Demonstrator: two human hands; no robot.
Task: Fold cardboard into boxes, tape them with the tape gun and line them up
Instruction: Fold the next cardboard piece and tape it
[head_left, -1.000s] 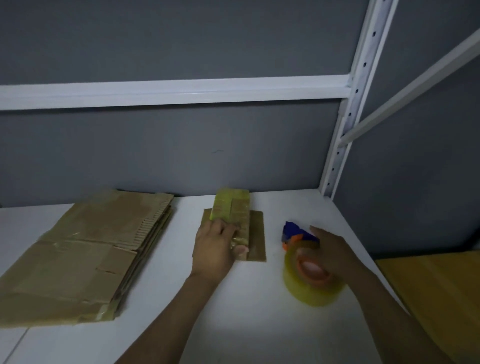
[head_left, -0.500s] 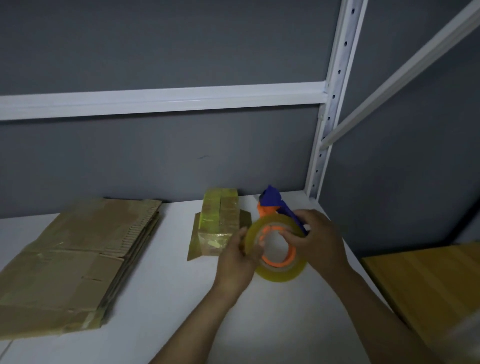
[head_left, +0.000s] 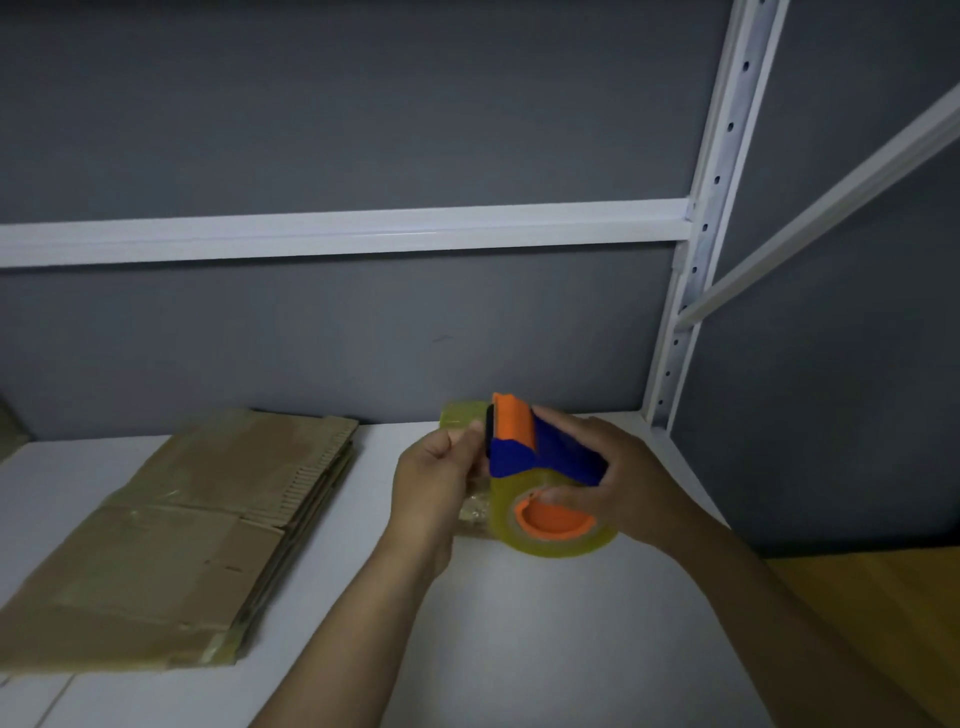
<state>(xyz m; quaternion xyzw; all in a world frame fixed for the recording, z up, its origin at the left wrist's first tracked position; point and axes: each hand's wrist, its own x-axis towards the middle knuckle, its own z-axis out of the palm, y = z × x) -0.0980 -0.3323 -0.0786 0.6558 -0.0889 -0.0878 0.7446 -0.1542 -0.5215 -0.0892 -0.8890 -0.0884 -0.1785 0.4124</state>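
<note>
**Tape gun in hand near the far wall**

The fingers of my right hand (head_left: 623, 483) wrap the blue-and-orange tape gun (head_left: 540, 457), with the thumb across its roll. The fingers of my left hand (head_left: 434, 488) curl at its left edge; I cannot tell whether they pinch the tape. The small taped box (head_left: 460, 415) stands just behind. Flat cardboard (head_left: 182, 530) is stacked at the left of the white table (head_left: 519, 649).

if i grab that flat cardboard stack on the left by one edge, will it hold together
Probably not: the cardboard stack looks like loose sheets with uneven edges, so they would likely slide apart. Creases and flaps suggest sagging. Pushed flat on the white table, it should slide.
</note>
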